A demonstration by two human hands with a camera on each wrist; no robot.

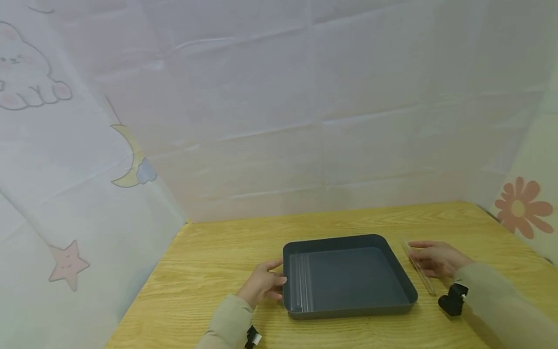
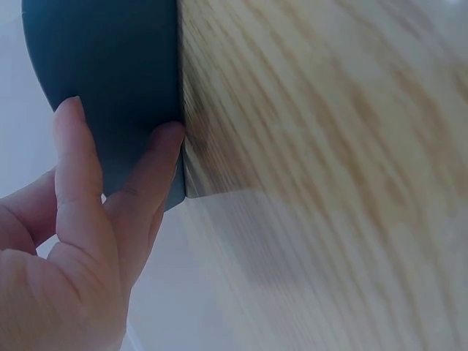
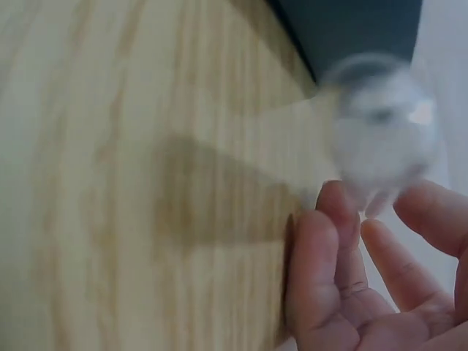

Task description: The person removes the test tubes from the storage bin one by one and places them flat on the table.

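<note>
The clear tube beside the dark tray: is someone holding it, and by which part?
Yes, the right hand holds the clear tube by its side, between the two ends. The left hand touches the outer wall of the dark tray.

A dark grey, round-cornered rectangular tray sits on the yellow wood-grain counter, lower right of centre. Clear slender tubes lie along its left end. At lower centre, the left grip touches its left wall; at lower right, the right grip holds a clear, thin tube. Pale printed sheeting fills the upper frame.
</note>
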